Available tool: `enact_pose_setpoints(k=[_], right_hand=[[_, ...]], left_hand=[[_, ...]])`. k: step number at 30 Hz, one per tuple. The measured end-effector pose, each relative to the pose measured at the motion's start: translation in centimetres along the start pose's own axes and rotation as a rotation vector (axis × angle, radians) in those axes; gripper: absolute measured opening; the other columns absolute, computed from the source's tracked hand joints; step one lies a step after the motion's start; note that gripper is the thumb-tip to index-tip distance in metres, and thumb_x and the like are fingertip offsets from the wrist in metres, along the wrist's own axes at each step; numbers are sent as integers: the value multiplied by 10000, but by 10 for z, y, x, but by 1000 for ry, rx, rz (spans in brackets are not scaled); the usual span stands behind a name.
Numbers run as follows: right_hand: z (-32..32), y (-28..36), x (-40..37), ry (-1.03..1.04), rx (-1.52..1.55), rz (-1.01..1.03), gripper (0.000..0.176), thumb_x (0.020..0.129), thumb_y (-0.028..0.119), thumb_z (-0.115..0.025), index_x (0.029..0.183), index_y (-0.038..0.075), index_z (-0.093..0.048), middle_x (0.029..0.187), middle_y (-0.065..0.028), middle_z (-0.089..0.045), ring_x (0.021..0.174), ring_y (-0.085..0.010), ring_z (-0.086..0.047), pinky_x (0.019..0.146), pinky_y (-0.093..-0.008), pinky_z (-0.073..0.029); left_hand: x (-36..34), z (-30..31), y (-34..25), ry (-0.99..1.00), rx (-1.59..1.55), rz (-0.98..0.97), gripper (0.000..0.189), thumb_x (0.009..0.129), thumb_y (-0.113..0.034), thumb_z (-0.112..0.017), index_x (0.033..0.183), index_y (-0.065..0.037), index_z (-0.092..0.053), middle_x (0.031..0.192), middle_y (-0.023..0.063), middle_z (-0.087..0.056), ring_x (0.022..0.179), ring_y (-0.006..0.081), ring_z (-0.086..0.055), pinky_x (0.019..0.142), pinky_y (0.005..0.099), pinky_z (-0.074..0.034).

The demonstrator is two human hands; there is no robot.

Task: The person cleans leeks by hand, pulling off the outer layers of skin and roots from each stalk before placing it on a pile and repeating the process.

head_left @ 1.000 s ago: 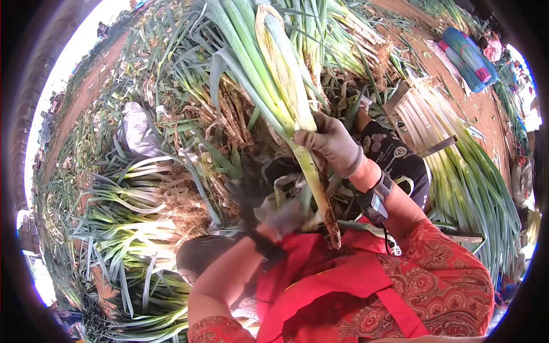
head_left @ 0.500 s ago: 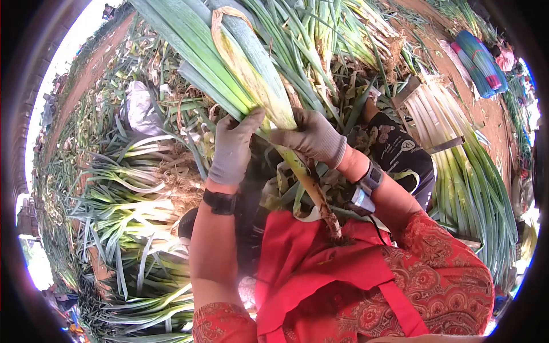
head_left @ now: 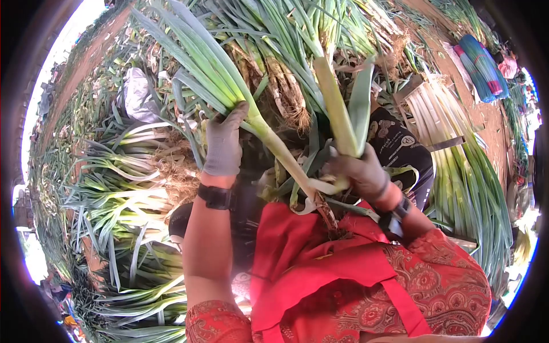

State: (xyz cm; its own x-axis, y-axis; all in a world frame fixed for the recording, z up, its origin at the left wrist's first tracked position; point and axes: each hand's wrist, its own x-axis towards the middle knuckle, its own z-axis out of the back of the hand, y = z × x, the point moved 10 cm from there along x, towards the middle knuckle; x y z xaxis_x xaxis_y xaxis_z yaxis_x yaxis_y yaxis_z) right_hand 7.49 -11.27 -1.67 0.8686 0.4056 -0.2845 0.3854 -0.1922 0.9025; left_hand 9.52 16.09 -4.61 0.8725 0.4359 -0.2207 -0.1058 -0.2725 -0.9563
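My left hand, in a grey glove, grips a leek where its green leaves fan out. The leaves point up and left, and the pale stalk slants down right to a brownish root end over the red apron. My right hand, gloved and somewhat blurred, is closed on a broad outer leaf of the leek. This leaf stands up from the fist, apart from the upper stalk. Near the root end a pale strip runs between the stalk and my right hand.
Bundled leeks with roots lie in rows at left. A tidy stack of leeks rests in a wooden frame at right. Uncleaned leeks lie ahead. A white bag and a blue roll are farther off.
My right hand has moved down and right, pulling the outer leaf away from the leek. My left hand still holds the leek, slightly lower and farther left.
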Motion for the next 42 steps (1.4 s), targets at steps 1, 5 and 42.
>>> enact_pose_setpoints(k=[1, 5, 42], right_hand=[[14, -6, -7, 12, -73, -75, 271, 771, 125, -718, 977, -12, -607, 756, -19, -606, 669, -108, -599, 611, -261, -474], [99, -22, -3, -135, -1129, -177, 456, 770, 266, -754, 1074, -41, -607, 874, -164, -669, 778, -221, -677, 679, -313, -524], [-30, 13, 37, 311, -556, 38, 200, 843, 181, -730, 943, 13, -692, 807, -50, -663, 722, -83, -610, 628, -258, -504]], left_hand=[[-6, -2, -8, 47, 98, -49, 295, 933, -244, -636, 1120, -18, -662, 950, 28, -694, 815, 123, -655, 642, 261, -514], [-24, -12, -21, 90, -132, -39, 293, 936, -226, -640, 1131, -7, -631, 983, 40, -657, 846, 138, -644, 681, 298, -528], [-41, -56, -39, 532, -337, -114, 571, 834, -392, -739, 1208, -9, -542, 1059, 114, -634, 963, 253, -630, 853, 378, -516]])
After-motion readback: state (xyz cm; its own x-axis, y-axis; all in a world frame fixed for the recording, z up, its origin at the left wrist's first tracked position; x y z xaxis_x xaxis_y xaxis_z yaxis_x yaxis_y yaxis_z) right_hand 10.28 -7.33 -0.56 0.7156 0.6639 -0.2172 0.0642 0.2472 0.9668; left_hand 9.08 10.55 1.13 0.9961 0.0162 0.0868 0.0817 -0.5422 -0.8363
